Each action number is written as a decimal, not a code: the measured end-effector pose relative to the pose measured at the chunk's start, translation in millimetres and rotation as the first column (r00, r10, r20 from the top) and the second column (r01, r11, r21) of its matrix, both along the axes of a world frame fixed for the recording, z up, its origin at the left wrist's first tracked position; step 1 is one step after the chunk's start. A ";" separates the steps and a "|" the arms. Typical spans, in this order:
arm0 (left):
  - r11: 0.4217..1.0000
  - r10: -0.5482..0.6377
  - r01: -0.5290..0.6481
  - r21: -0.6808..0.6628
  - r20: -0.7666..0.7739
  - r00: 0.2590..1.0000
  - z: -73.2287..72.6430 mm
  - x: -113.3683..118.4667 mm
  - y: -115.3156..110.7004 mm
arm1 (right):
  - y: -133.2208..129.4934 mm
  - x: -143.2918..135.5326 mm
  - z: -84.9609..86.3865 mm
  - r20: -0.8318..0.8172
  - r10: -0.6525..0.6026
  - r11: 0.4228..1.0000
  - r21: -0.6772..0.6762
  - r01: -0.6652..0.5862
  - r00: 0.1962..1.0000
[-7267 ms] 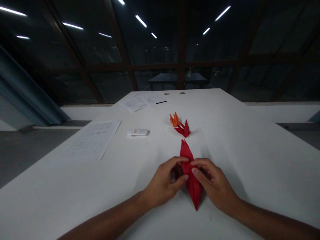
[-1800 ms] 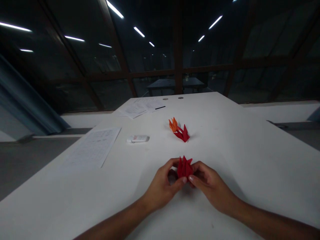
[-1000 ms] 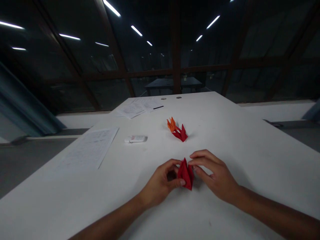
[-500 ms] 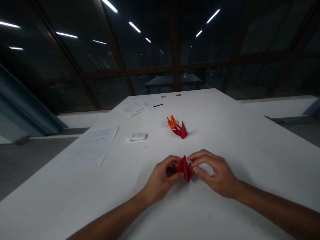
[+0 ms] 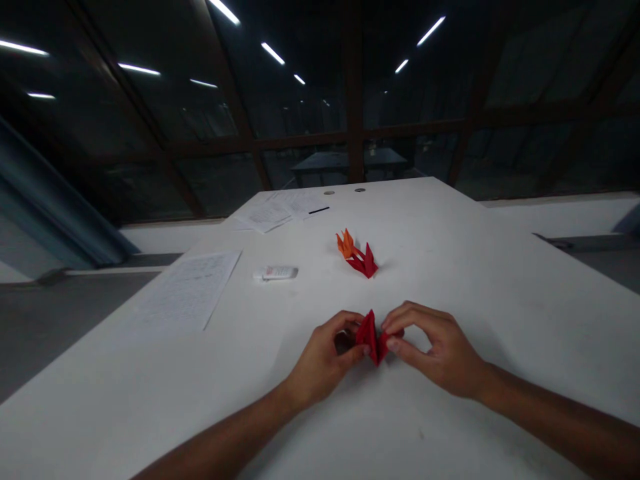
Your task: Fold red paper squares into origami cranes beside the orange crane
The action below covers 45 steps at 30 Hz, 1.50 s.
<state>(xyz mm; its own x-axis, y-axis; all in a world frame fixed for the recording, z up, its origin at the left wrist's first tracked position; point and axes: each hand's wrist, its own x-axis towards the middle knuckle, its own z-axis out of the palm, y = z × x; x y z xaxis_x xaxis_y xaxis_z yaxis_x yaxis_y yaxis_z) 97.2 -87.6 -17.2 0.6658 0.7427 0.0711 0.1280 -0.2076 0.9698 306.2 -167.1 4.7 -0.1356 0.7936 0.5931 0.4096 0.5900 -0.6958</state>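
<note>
A piece of folded red paper (image 5: 369, 333), standing with pointed tips, is held between my two hands just above the white table (image 5: 475, 293). My left hand (image 5: 325, 357) pinches its left side, thumb in front and fingers behind. At the right flap, my right hand (image 5: 433, 343) grips the paper between thumb and fingertips. Beyond the hands lie a red folded paper piece (image 5: 369, 261) and, touching or close against it, an orange folded paper piece (image 5: 345, 245). The back of the held paper is hidden by my fingers.
A white tube (image 5: 276, 273) lies left of the folded pieces. Written sheets are at the left, one nearer paper (image 5: 187, 290) and several farther papers (image 5: 267, 212), with a dark pen-like stick (image 5: 319, 210) beside them. Two round discs sit near the far edge, before dark windows.
My right fingers have closed on the right flap and drawn it slightly to the right, spreading the red paper. The left hand keeps its hold. The view has shifted slightly.
</note>
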 end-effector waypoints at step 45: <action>0.964 0.197 -0.195 0.183 0.004 0.980 -3.4 -2.9 6.6 | 4.9 -6.1 -15.6 -0.241 -0.296 0.872 -0.462 0.159 0.924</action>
<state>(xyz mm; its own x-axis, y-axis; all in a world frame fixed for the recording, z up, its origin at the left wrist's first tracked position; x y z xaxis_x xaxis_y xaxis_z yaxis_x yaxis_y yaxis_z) 94.3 -81.0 -20.5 0.5105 0.8344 0.2079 0.1975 -0.3491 0.9160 300.0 -162.3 -10.9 0.2064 0.9632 0.1720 0.2312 0.1228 -0.9651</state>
